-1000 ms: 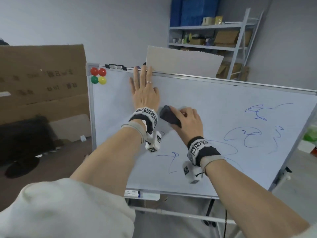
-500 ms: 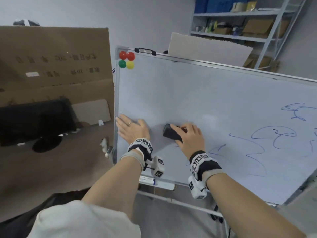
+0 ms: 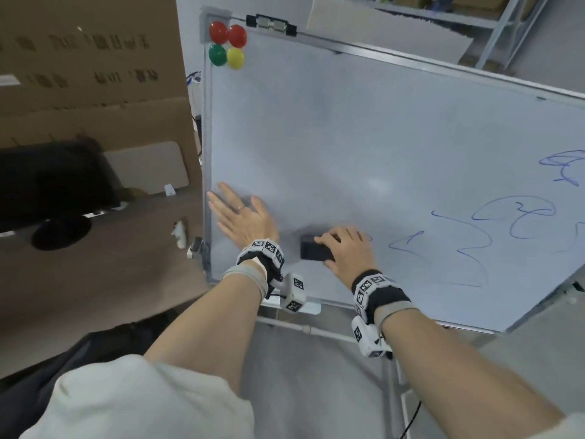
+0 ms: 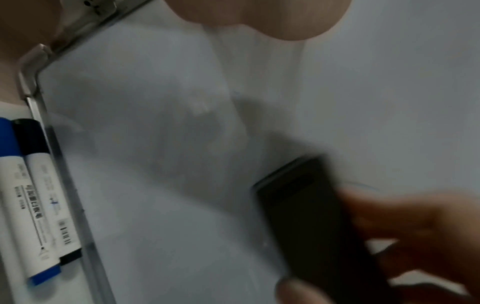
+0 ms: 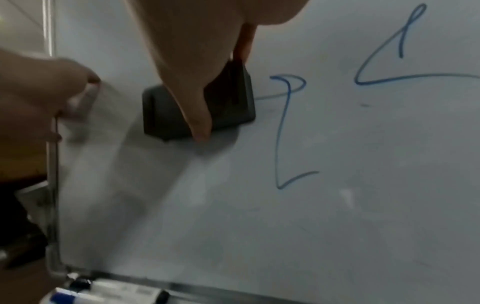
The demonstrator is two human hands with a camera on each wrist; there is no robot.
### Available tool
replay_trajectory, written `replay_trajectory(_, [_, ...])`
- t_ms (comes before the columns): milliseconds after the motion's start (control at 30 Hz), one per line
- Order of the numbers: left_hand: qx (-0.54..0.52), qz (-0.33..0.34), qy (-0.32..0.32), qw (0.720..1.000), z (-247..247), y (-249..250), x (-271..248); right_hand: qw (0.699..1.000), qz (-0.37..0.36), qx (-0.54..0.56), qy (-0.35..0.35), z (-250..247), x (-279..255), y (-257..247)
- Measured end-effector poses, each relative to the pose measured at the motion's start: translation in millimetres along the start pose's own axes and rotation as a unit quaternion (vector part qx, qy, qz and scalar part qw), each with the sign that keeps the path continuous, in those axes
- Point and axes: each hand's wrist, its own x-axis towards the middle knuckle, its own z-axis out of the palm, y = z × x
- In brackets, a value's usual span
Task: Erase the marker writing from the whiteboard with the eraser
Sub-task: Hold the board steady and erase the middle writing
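Observation:
The whiteboard (image 3: 364, 137) stands tilted on a wheeled frame. Blue marker writing (image 3: 468, 245) covers its lower right part; the left part is wiped. My right hand (image 3: 343, 250) grips the black eraser (image 3: 313, 248) and presses it flat on the board at the lower left, just left of the nearest blue strokes (image 5: 285, 127). In the right wrist view the eraser (image 5: 168, 109) sits under my thumb. My left hand (image 3: 240, 217) lies flat on the board by its left edge, fingers straight. In the left wrist view the eraser (image 4: 306, 216) is blurred.
Several round magnets (image 3: 226, 44) sit at the board's top left corner. Two markers (image 4: 33, 195) lie in the tray under the board's lower edge. A large cardboard sheet (image 3: 88, 74) leans to the left. Metal shelving (image 3: 493, 14) stands behind.
Both hands slid from the top of the board down to its lower left. The strokes at lower left are gone, and the eraser now sits beside the remaining writing.

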Motion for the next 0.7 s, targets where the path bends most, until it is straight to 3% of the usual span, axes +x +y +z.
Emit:
replay_trajectory(100, [0.008, -0.001, 0.004, 1.0, -0.1, 0.2, -0.2, 1.0, -0.012, -0.009, 0.027, -16.5, 15.9, 9.8])
replay_trajectory(267, [-0.006, -0.012, -0.003, 1.0, -0.9, 12.3, -18.1, 0.979, 0.136, 0.022, 0.15, -51.4, 41.7, 23.1])
replay_trajectory(400, [0.008, 0.001, -0.055, 0.998, 7.0, 5.1, -42.7, 0.997, 0.042, -0.006, 0.06, -20.6, 6.5, 19.7])
replay_trajectory(467, [0.008, 0.001, -0.077, 0.997, 7.4, 1.2, -48.1, 0.997, 0.048, -0.008, 0.051, -17.1, 0.4, 20.9])
replay_trajectory(633, [0.019, -0.013, -0.073, 0.997, 3.7, -0.3, -62.8, 0.967, 0.155, 0.017, 0.203, -65.1, 28.9, 47.4])
replay_trajectory(700, [0.018, -0.02, -0.077, 0.997, 4.8, 2.5, -68.8, 0.96, 0.156, 0.028, 0.229, -74.0, 35.0, 56.7])
